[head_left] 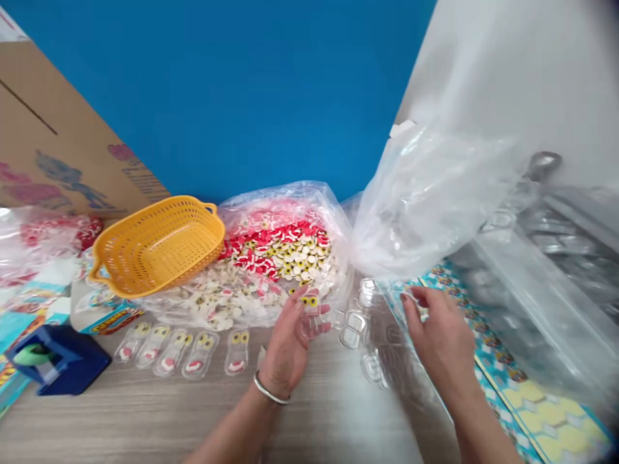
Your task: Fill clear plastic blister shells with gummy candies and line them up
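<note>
My left hand (289, 345), a bangle at its wrist, holds a clear plastic blister (316, 319) between thumb and fingers. A pair of yellow-ringed eye pieces (309, 300) shows at its top end. To the right, my right hand (441, 332) is closed in a pinch over clear plastic; what it grips is too blurred to make out. Loose clear blisters (353, 330) lie between the hands. At left, several filled blisters (196, 354) stand in a row, each with yellow eyes and a red-and-white piece. Behind my left hand, an opened plastic bag (341, 258) spills red, white and yellow-eyed pieces (294, 251).
A yellow basket (159, 248) stands at the back left, tilted on the bag. A blue tape dispenser (72, 361) sits front left, near a cardboard box (62, 129). A crumpled clear bag (406, 206) and printed card sheets (546, 412) occupy the right.
</note>
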`<state>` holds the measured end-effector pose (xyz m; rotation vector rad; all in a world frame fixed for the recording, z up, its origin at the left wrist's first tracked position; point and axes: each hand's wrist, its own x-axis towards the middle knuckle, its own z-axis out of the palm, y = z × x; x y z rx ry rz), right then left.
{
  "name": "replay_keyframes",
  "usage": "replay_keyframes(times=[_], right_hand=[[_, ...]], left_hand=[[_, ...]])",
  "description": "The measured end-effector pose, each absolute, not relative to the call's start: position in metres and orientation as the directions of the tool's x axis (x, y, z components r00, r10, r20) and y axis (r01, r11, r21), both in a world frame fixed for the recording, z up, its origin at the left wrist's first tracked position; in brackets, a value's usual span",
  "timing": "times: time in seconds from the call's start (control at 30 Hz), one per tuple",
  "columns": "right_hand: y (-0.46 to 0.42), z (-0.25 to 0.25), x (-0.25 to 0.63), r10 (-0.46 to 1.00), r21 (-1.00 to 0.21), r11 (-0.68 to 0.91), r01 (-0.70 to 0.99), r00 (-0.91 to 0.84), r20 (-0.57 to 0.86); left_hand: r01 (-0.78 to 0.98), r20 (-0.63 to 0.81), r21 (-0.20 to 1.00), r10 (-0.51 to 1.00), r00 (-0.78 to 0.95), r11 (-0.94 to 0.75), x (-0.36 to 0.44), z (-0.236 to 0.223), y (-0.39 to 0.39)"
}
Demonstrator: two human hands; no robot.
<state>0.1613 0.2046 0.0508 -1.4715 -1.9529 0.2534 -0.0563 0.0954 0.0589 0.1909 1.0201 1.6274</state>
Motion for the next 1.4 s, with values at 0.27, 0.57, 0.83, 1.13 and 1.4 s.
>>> replay_keyframes(times=[0.27,0.57,0.83,1.13,1.4], right_hand=[[0.227,0.060,0.012,0.799,-0.542,0.592,0.596,-0.519,0.302],[0.270,0.043,-0.015,0.882,-0.464,0.471,0.751,-0.397,0.253],[0.219,0.070,0.017,0.757,-0.909,0.308,0.282,-0.652,0.054],[0.187,0.084,0.057,0.646,-0.775,0.520,0.360,-0.759,0.081],[0.146,0.081,0.118,0.822,-0.754,0.451,0.478,-0.552,0.142]], left_hand=[[-0.772,-0.373,0.616,0.805,-0.461,-0.156,-0.117,0.049,0.139],[-0.850,-0.405,0.502,0.824,-0.396,-0.161,-0.117,0.039,0.163],[-0.884,-0.362,0.467,0.907,-0.217,-0.025,-0.111,0.052,0.158],[-0.824,-0.449,0.529,0.891,-0.070,0.202,-0.076,0.074,0.136],[-0.757,-0.515,0.548,0.856,0.029,0.356,-0.027,0.069,0.129]])
